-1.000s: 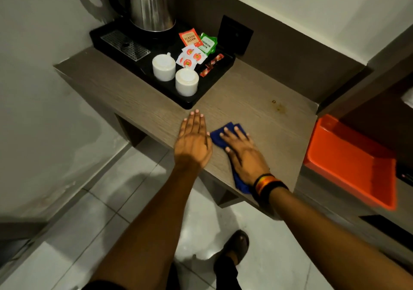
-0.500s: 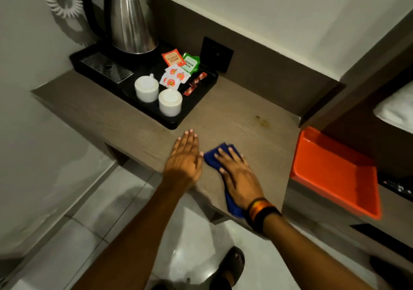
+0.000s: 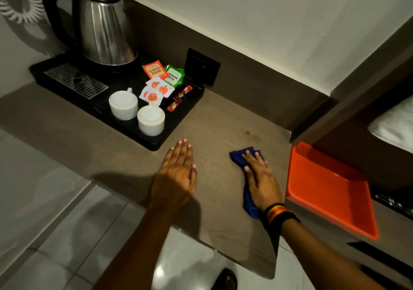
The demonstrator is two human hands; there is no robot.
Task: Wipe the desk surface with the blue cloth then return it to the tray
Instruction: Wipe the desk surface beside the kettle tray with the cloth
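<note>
Brown wooden desk (image 3: 125, 155) fills mid-frame. Right hand (image 3: 260, 181) lies flat, fingers spread, pressing the blue cloth (image 3: 238, 156), a deep-blue bunched rag, at centre right beside the orange tray (image 3: 330, 191). Left hand (image 3: 176, 175) rests open-palmed, grasping nothing.

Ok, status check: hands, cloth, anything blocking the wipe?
Right hand flat on blue cloth, pressing it to desk. Left hand open, flat on desk, apart from cloth. Orange tray beside desk edge. Black tray behind; wipe path unblocked.
</note>
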